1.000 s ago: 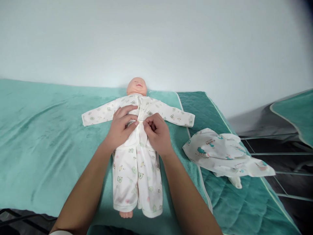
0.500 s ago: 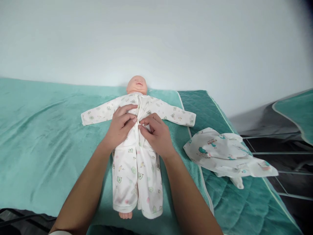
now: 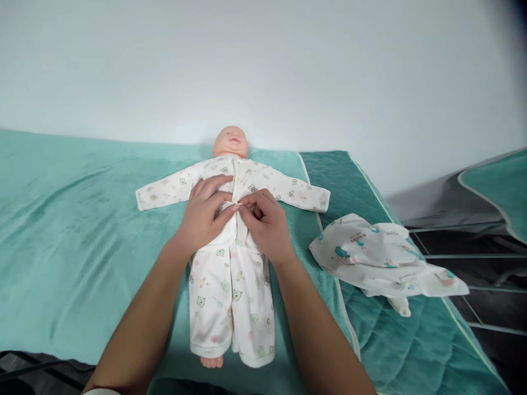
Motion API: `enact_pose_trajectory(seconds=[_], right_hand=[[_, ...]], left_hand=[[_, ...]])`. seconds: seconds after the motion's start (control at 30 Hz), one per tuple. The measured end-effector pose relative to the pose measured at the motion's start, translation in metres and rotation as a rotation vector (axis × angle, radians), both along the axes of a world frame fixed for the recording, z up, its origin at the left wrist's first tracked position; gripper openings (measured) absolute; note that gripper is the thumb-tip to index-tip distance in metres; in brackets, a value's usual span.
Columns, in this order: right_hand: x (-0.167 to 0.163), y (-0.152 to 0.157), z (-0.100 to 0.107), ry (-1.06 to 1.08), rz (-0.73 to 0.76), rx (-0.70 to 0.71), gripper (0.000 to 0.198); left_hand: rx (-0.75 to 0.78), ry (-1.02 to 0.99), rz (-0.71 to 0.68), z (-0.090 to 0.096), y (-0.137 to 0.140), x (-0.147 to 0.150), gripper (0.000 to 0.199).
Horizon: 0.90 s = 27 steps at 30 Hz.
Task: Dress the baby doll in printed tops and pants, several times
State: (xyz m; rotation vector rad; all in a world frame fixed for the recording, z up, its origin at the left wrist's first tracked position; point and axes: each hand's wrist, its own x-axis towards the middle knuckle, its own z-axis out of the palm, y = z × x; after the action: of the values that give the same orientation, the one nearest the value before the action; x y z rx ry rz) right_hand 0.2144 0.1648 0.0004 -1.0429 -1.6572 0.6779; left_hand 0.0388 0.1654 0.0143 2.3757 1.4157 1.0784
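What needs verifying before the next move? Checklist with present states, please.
1. Right hand pinching the white top at its front: ok.
2. Left hand touching the top's front: ok; firmness of its hold, cannot tell.
3. Top closed where the hands meet: cannot tell, they cover it.
4. Doll face up, sleeves spread: ok.
5. Both feet showing below the trousers: not ok, only one foot visible.
6. Second garment wholly on the dark green quilt: not ok, one end reaches past the edge.

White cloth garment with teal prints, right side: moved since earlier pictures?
No, not visibly, either way: the garment keeps its place on the dark-green quilted cover.
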Motion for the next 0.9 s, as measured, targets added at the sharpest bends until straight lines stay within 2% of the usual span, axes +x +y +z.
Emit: enact_pose_trajectory(seconds=[0.23, 0.67, 0.73, 0.8, 0.9], right_hand=[[0.004, 0.0024, -0.0016, -0.004, 0.049, 0.066, 0.008], [-0.0007, 0.003, -0.0023, 0.011, -0.014, 0.062, 0.007], [-0.0014, 0.0039, -0.0039, 0.047, -0.012, 0.012, 0.008], [-0.0014, 0.005, -0.0055, 0.149, 0.007, -0.093, 0.008], [0.0005, 0.0066, -0.0046, 0.453, 0.005, -0.318, 0.015]], left_hand=[[0.004, 0.069, 0.025, 0.0001, -0.0009, 0.0001, 0.027], [0.029, 0.135, -0.015, 0.0005, -0.0029, 0.0008, 0.022], [0.025, 0.126, -0.013, 0.0008, -0.0035, 0.0022, 0.02], [0.016, 0.086, 0.003, 0.0004, -0.0033, 0.0028, 0.016], [-0.005, -0.032, 0.023, -0.0015, -0.0017, 0.0015, 0.011]])
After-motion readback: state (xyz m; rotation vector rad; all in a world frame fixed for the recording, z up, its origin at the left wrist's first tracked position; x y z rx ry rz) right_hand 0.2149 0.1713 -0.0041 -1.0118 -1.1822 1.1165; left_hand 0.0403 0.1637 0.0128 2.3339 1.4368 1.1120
